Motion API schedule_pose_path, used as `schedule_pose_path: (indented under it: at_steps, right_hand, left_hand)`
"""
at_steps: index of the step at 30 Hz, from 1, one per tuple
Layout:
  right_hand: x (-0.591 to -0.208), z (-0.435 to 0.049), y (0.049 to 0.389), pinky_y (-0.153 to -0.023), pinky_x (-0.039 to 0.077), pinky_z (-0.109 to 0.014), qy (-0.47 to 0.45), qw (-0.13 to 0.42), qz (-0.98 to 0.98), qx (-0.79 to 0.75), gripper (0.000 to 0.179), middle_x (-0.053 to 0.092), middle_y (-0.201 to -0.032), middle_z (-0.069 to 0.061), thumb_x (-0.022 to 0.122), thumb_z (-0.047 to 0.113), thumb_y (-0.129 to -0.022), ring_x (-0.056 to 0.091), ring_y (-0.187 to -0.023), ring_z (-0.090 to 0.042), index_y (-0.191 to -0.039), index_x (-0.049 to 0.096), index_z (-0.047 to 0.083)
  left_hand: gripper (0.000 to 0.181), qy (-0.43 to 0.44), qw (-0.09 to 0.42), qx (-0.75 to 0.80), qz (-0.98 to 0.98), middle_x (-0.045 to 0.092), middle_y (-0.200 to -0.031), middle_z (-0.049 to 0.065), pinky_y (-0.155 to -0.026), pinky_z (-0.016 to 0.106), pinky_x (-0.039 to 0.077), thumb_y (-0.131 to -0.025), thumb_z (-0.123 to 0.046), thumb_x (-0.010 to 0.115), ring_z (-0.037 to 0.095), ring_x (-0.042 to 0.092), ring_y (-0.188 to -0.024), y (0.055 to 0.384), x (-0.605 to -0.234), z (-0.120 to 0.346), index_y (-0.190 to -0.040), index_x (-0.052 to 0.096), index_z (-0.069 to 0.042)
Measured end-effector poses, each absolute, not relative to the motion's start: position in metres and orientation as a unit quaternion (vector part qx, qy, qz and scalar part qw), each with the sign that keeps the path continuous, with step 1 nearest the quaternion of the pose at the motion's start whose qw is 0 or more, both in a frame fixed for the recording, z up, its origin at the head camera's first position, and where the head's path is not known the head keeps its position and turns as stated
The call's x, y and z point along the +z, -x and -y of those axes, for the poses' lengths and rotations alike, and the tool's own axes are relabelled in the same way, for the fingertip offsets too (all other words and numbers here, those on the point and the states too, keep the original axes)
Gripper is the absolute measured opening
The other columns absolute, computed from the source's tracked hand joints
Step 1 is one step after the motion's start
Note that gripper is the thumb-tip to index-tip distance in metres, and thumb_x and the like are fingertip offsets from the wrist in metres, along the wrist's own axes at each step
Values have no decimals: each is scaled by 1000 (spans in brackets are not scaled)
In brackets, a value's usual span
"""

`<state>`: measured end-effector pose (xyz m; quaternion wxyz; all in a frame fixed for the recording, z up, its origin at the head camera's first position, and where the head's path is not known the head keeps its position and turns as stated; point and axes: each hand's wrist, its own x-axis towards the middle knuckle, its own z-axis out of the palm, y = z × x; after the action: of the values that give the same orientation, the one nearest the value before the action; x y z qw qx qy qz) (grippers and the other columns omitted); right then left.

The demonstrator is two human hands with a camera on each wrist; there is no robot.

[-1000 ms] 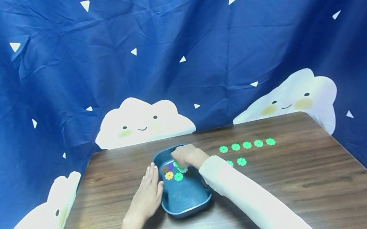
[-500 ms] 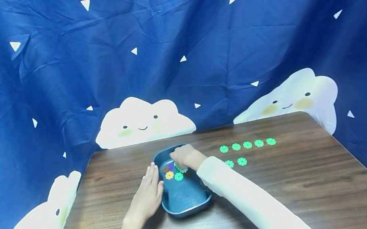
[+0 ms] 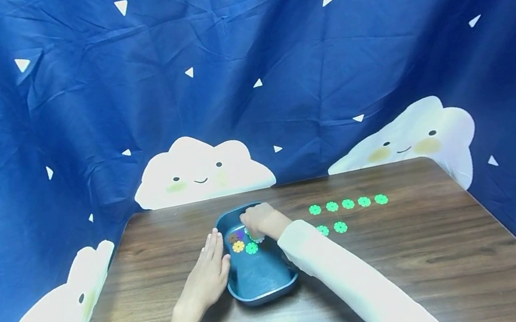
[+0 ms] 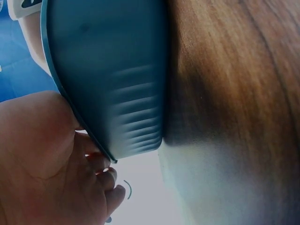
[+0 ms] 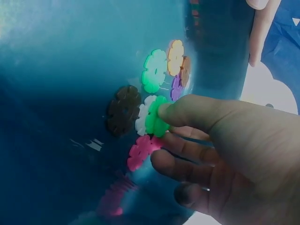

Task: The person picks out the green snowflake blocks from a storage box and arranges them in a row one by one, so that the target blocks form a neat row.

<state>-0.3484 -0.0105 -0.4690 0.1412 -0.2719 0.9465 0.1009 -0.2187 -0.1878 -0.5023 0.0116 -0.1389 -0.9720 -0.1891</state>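
Note:
A dark blue-green plastic tray (image 3: 260, 276) stands on the table, holding several flower-shaped plastic discs. My left hand (image 3: 205, 274) lies along its left wall with the fingers straight, touching the rim, as the left wrist view also shows. Inside the far part of the tray, my right hand (image 5: 211, 140) pinches a green disc (image 5: 158, 116), thumb on its face. Around it lie a white disc (image 5: 141, 118), a dark brown disc (image 5: 124, 111), pink discs (image 5: 138, 153), another green disc (image 5: 154, 71), an orange disc (image 5: 175, 57), a brown disc (image 5: 185, 71) and a purple disc (image 5: 176, 87).
To the tray's right on the wooden table (image 3: 433, 245), green discs (image 3: 347, 204) form a row of several. A second, nearer row has a green disc (image 3: 340, 227) and another partly behind the right sleeve. A blue curtain (image 3: 297, 90) with clouds hangs behind the table.
My right hand and forearm have shifted very slightly inside the tray. The left hand, the tray and the green rows have stayed in place.

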Motion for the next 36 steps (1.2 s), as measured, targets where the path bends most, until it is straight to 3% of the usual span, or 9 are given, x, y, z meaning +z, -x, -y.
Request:
schedule_pose_path:
  at_steps: [13,20,36]
  right_hand:
    - [-452,-2,343,-99,61,-41,293,103,-949,56,44,72,-125,-2,77,34,-96,66,-99,-17,-135,68,16]
    - [-443,-18,341,-90,61,-38,296,80,-951,29,33,70,-115,0,77,37,-96,66,-94,-17,-121,69,18]
    - [-433,-78,333,-72,53,-37,297,46,-953,-47,29,61,-100,2,78,34,-97,57,-81,-19,-116,69,14]
  left_hand:
    - [64,141,17,-181,973,18,-178,21,-133,57,25,-114,-26,43,40,20,-165,218,-500,186,-166,24,6]
    - [63,141,20,-180,973,19,-177,21,-133,58,25,-114,-25,44,40,21,-165,216,-499,186,-165,26,7]
    - [63,149,25,-162,975,20,-177,23,-133,58,26,-115,-26,44,40,21,-165,218,-499,186,-165,26,8]
